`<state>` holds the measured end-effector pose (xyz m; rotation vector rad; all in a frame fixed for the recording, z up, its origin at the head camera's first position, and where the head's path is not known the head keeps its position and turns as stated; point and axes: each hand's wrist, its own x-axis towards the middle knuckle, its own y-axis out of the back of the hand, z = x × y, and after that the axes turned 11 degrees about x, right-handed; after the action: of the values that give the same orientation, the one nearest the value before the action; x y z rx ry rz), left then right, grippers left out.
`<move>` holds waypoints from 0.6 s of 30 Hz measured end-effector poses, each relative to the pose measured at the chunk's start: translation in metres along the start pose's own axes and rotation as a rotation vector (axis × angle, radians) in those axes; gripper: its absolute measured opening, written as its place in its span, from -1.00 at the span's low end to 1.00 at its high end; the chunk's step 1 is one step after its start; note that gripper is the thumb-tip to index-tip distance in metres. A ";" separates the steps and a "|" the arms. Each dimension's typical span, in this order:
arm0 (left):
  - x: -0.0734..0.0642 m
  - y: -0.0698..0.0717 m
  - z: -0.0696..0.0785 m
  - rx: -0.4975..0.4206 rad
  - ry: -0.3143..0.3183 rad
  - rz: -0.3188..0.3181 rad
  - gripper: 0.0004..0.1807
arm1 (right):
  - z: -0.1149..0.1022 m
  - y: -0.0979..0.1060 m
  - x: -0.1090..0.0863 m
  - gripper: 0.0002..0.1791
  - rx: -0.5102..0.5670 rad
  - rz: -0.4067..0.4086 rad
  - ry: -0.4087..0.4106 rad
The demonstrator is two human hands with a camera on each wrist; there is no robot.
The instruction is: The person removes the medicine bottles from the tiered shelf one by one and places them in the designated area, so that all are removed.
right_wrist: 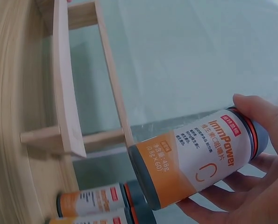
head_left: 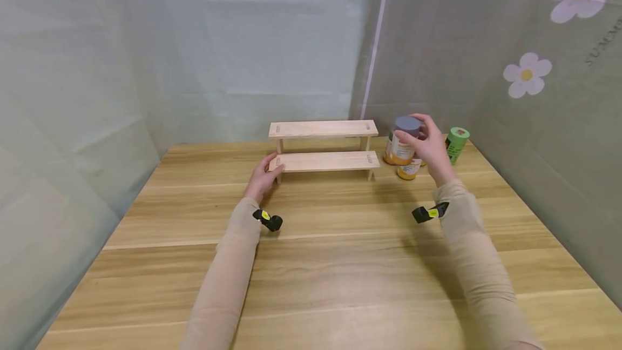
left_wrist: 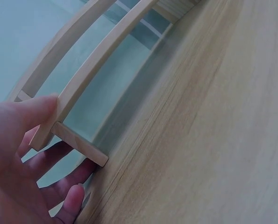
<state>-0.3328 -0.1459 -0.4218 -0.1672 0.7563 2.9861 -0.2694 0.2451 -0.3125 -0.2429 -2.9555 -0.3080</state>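
A two-tier wooden rack (head_left: 324,161) stands at the back of the table. My left hand (head_left: 261,178) holds the left end of its lower board; in the left wrist view the thumb rests on the board and the other fingers lie beneath, around the leg (left_wrist: 82,145). In my right hand (head_left: 432,147) is an orange-and-white vitamin C bottle (right_wrist: 195,161) with a dark lid, gripped near the lid. The held bottle is raised off the table and tilted, right of the rack. Similar bottles (right_wrist: 93,200) stand below it, partly hidden in the head view.
A green-lidded canister (head_left: 457,143) stands at the back right, behind my right hand. The wooden table (head_left: 320,263) ends at hanging fabric sheets (head_left: 272,58) at the back and sides. Black cameras are strapped to both wrists.
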 end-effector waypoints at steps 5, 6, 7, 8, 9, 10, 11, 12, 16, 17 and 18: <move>0.000 0.000 0.000 0.000 -0.011 0.001 -0.32 | 0.001 0.010 0.000 -0.23 -0.033 0.038 0.009; 0.000 0.000 0.000 -0.002 -0.012 0.000 -0.32 | 0.001 0.012 0.000 -0.23 -0.029 0.044 0.012; 0.000 0.000 0.000 -0.003 -0.013 0.001 -0.32 | 0.000 0.014 0.000 -0.23 -0.026 0.052 0.015; 0.000 0.000 0.000 -0.004 -0.014 0.001 -0.32 | 0.000 0.016 0.000 -0.23 -0.022 0.059 0.020; 0.001 0.000 0.000 -0.004 -0.014 0.002 -0.32 | 0.000 0.019 0.000 -0.25 -0.018 0.064 0.026; 0.001 0.000 -0.001 -0.005 -0.014 0.000 -0.32 | 0.000 0.022 0.001 -0.26 -0.010 0.072 0.028; 0.001 0.000 0.000 -0.006 -0.013 0.001 -0.32 | 0.001 0.024 0.001 -0.28 0.000 0.078 0.033; 0.001 0.000 -0.001 -0.006 -0.012 0.001 -0.32 | 0.001 0.027 0.002 -0.30 0.006 0.087 0.036; 0.001 0.000 -0.001 -0.009 -0.015 -0.002 -0.32 | 0.003 0.037 0.002 -0.35 0.001 0.125 0.036; 0.001 0.000 -0.001 -0.009 -0.015 -0.002 -0.32 | 0.003 0.040 0.002 -0.35 0.002 0.136 0.036; 0.002 0.000 -0.002 -0.009 -0.014 -0.002 -0.32 | 0.004 0.042 0.001 -0.35 -0.003 0.145 0.034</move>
<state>-0.3342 -0.1468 -0.4233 -0.1475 0.7405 2.9858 -0.2639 0.2862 -0.3079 -0.4457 -2.8843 -0.2940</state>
